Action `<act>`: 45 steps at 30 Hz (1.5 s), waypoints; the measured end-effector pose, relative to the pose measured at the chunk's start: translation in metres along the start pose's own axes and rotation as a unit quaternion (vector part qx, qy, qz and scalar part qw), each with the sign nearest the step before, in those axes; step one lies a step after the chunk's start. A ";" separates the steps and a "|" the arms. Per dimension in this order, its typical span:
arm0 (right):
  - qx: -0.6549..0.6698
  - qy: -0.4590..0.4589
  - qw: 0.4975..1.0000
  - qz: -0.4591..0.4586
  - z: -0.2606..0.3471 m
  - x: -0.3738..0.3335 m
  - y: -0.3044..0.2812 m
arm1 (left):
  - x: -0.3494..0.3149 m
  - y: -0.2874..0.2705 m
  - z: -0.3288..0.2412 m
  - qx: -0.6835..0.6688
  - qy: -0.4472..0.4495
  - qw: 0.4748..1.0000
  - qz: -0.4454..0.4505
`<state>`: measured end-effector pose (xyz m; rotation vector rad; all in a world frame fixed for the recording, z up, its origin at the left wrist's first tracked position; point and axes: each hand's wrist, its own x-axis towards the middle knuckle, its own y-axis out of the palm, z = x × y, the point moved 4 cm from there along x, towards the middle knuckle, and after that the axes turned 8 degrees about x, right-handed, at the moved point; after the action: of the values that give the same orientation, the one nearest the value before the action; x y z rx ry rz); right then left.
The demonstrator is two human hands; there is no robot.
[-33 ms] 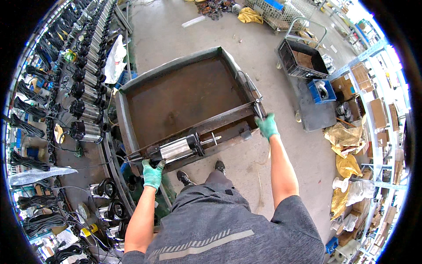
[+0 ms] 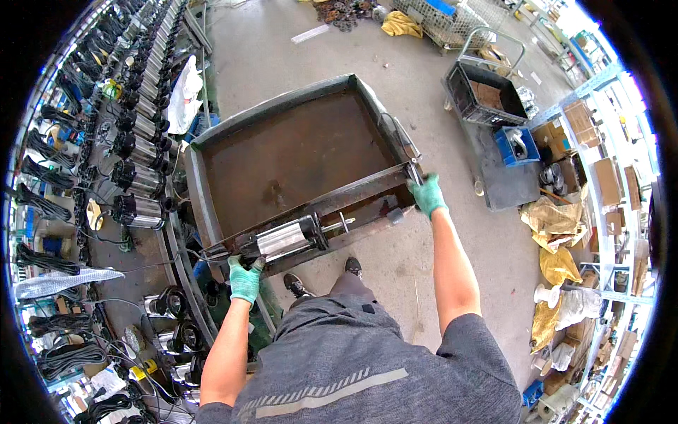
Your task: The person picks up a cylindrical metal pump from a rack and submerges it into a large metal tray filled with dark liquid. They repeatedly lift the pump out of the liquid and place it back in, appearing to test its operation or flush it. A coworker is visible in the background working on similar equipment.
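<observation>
Left: row of steel pumps (image 2: pixel 138 177) lined along counter (image 2: pixel 134 247). Left hand (image 2: pixel 245 279), green glove, fingers curled shut on near-left corner of rusty metal tray (image 2: pixel 296 152). Silver pump motor (image 2: pixel 286 239) lying along tray's near rail. Right hand (image 2: pixel 428 196), gloved, clamped on tray's near-right corner. Black crate (image 2: pixel 487 92) far right, on floor.

Left hand (image 2: pixel 245 279) fingertips hidden behind tray (image 2: pixel 296 152) rim; shelf items (image 2: pixel 614 191) too small to tell.
</observation>
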<state>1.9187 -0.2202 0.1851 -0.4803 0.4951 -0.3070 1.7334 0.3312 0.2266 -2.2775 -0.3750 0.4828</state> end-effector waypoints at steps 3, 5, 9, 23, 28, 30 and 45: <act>0.071 -0.021 0.997 0.007 0.051 0.019 0.014 | 0.002 0.000 0.001 0.008 -0.003 1.000 -0.001; -0.127 -0.075 0.987 -0.058 0.043 0.047 0.026 | 0.004 0.002 0.003 0.005 -0.006 1.000 0.001; -0.019 -0.177 0.969 0.170 0.054 -0.010 0.055 | 0.001 0.001 0.011 -0.033 0.008 0.999 -0.007; 0.274 0.114 0.913 0.279 0.031 -0.111 0.132 | -0.005 -0.008 -0.013 0.012 0.005 1.000 -0.017; 0.251 0.133 0.922 0.262 0.042 -0.114 0.136 | -0.004 0.002 0.010 -0.004 -0.007 1.000 -0.008; 0.232 0.131 0.925 0.270 0.036 -0.106 0.137 | -0.006 -0.002 -0.006 0.024 -0.002 0.999 -0.024; 0.254 0.092 0.913 0.305 0.042 -0.110 0.124 | -0.010 0.000 -0.005 -0.005 0.018 1.000 -0.007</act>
<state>1.8690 -0.0570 0.1961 0.2238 0.6951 0.1300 1.7271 0.3244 0.2318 -2.2883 -0.3768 0.4332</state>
